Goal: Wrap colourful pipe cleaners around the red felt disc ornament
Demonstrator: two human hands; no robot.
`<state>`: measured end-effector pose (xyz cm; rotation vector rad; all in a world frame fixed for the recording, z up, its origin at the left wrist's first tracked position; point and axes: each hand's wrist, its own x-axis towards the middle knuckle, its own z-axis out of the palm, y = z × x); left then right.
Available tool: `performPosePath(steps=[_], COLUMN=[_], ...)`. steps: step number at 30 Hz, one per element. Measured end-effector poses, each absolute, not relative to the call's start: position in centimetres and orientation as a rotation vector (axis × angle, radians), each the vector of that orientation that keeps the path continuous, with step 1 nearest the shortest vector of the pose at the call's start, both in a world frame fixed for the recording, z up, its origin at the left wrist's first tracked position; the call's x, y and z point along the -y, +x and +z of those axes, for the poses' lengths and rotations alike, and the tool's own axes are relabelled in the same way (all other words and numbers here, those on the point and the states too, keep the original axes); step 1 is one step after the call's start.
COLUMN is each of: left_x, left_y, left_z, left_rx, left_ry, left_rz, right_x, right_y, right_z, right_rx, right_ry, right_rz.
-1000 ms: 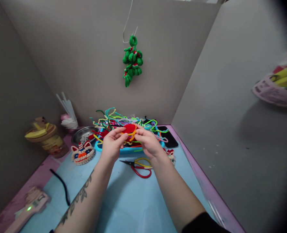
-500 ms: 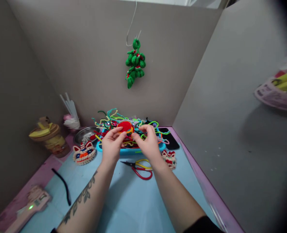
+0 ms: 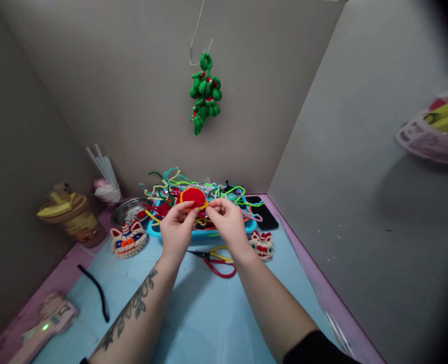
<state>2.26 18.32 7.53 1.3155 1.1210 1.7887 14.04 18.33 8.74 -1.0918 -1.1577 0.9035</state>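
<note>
A round red piece (image 3: 193, 196) with an orange-yellow pipe cleaner (image 3: 183, 192) along its edge is held up in front of the tray. My left hand (image 3: 179, 225) pinches its lower left side between thumb and fingers. At its lower right, my right hand (image 3: 226, 220) is closed with thumb and fingertips on the orange-yellow edge. Behind both hands a blue tray (image 3: 204, 234) overflows with many-coloured pipe cleaners (image 3: 170, 177). Below them, scissors (image 3: 220, 262) with one red and one yellow handle lie on the table.
Lion-head pieces flank the tray, one at left (image 3: 129, 239), one at right (image 3: 262, 245). A metal bowl (image 3: 132, 207), a phone (image 3: 263, 215), a black pipe cleaner (image 3: 95, 288) and a pink device (image 3: 47, 326) with a green light lie around. A green ornament (image 3: 206, 93) hangs behind.
The red piece has tipped up to show more of its face. My right hand has moved left, closing its fingers on the edge. The camera view has shifted slightly.
</note>
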Motion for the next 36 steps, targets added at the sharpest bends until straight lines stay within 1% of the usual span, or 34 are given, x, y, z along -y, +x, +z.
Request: performPosePath(steps=[3, 9, 13, 16, 20, 22, 31, 36], left_x=[-18.4, -19.0, -19.3, -19.4, -19.3, -19.2, -18.8, -18.8], left_y=[2.1, 1.3, 1.3, 1.5, 1.7, 1.8, 2.3, 2.3], left_z=[7.5, 7.9, 7.9, 7.7, 7.8, 7.9, 7.7, 7.6], left_rx=[-1.127, -1.083, -1.048, -0.968, -0.905, -0.918, -0.978, -0.964], left_ry=[1.330, 1.275, 1.168, 1.085, 1.013, 1.010, 1.070, 1.076], left_rz=[1.776, 1.634, 1.639, 1.644, 1.615, 1.614, 1.576, 1.563], right_x=[-18.6, -18.9, -18.8, -18.7, -18.4, -18.3, -19.2, -19.5], right_y=[14.4, 15.1, 15.0, 14.8, 15.0, 15.1, 15.4, 15.0], right_z=[8.6, 8.9, 9.0, 9.0, 9.4, 9.5, 8.5, 8.1], right_rx=[1.108, 1.145, 1.199, 1.229, 1.335, 1.377, 1.316, 1.308], right_ry=[-1.031, -1.040, -0.997, -1.024, -1.099, -1.117, -1.126, -1.050], right_rz=[1.002, 1.043, 1.060, 0.970, 0.641, 0.535, 0.585, 0.649])
